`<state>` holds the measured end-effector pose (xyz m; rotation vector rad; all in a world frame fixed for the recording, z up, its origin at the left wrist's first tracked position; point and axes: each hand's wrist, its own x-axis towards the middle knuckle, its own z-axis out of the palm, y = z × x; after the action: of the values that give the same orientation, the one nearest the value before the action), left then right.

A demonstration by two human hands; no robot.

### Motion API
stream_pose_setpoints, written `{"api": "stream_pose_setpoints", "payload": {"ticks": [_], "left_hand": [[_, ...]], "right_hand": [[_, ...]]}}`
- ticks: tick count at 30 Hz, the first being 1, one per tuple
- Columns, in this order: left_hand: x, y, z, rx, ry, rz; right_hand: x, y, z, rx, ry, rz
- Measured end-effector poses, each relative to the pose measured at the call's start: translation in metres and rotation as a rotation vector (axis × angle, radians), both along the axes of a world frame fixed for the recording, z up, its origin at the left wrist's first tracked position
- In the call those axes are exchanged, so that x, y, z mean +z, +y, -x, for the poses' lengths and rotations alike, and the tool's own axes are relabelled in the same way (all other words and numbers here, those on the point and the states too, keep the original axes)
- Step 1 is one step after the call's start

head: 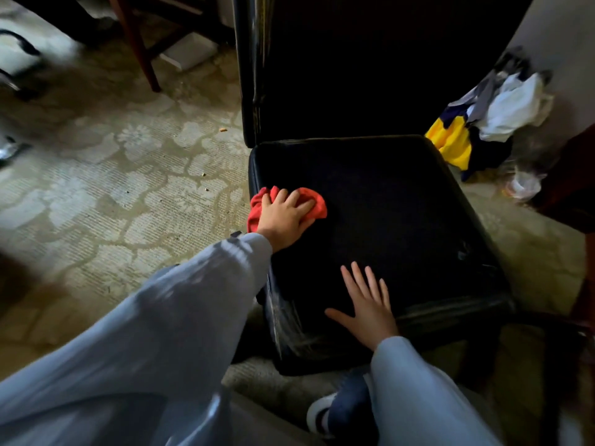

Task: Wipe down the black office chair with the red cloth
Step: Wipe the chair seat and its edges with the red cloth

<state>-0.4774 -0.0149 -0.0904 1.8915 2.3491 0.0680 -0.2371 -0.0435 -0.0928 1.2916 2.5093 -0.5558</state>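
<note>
The black office chair stands in front of me, its seat [402,204] in the middle and its tall backrest [354,75] behind. The bunched red cloth [317,206] lies on the seat's left edge. My left hand [283,217] presses down on the cloth with its fingers spread over it. Near the seat's front edge, my right hand [367,304] lies flat on the black surface, fingers splayed and holding nothing. The seat's front left corner shows pale scuff marks.
A patterned carpet [128,175] covers the floor to the left. A heap of yellow, blue and white clothes [483,123] lies to the right of the chair. A wooden furniture leg [141,53] and a white box [188,54] are at the back left. My shoe [338,413] is below the seat.
</note>
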Motion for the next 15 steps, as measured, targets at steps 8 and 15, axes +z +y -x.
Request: {"api": "stream_pose_setpoints", "payload": {"ticks": [8, 15], "left_hand": [[-0.008, -0.043, -0.036, -0.189, -0.029, -0.098], [0.002, -0.087, -0.056, -0.347, -0.030, 0.095]], "right_hand": [[-0.005, 0.002, 0.001, -0.007, 0.011, -0.007], [0.006, -0.006, 0.002, -0.052, -0.009, 0.002]]}}
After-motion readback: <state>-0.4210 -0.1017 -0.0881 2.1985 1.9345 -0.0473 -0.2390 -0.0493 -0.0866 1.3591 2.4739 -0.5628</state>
